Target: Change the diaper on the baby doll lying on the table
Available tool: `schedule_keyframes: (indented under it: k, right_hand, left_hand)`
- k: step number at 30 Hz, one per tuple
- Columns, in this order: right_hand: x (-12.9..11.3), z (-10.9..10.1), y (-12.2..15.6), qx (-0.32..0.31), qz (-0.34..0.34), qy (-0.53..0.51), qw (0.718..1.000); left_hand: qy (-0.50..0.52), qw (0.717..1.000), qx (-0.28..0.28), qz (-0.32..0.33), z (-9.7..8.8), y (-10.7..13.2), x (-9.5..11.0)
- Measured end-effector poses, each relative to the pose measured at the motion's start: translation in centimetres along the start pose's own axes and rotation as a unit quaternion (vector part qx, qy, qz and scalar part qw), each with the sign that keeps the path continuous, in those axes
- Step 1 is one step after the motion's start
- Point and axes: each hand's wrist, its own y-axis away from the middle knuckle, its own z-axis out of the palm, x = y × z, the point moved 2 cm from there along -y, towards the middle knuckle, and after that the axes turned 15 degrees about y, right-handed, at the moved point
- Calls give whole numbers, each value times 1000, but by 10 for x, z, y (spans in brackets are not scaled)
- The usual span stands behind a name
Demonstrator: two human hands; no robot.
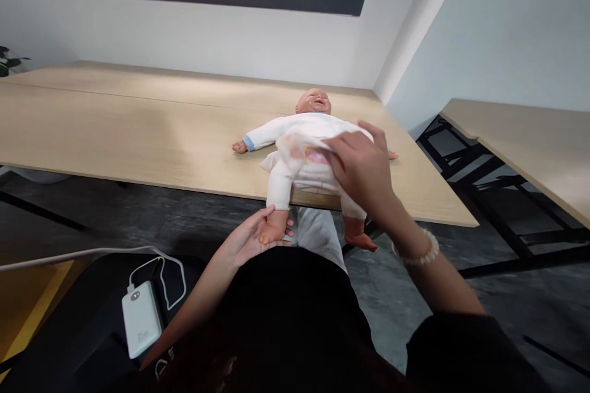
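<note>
Under the right hand (364, 166), the doll's (304, 135) hidden waist.

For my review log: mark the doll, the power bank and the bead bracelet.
doll (308, 129): head view, white-clothed chest.
power bank (141, 318): head view, middle of white casing.
bead bracelet (421, 253): head view, beads on right wrist.

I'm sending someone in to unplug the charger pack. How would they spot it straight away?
Start from the long wooden table where the doll lies, then look down to the dark seat at its near left. The white power bank lies there, a flat rounded slab with a white cable looping from its top end.
</note>
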Motion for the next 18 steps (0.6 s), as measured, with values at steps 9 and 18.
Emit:
schedule_keyframes:
  k: [9,18]
  right_hand:
    - [47,117,-56,-230,93,-249,936]
    - [64,148,-56,-149,134,-311,929]
  left_hand:
    - [-345,927,57,138,0,-5,-7]
    - [-727,465,-121,490,75,1,15]
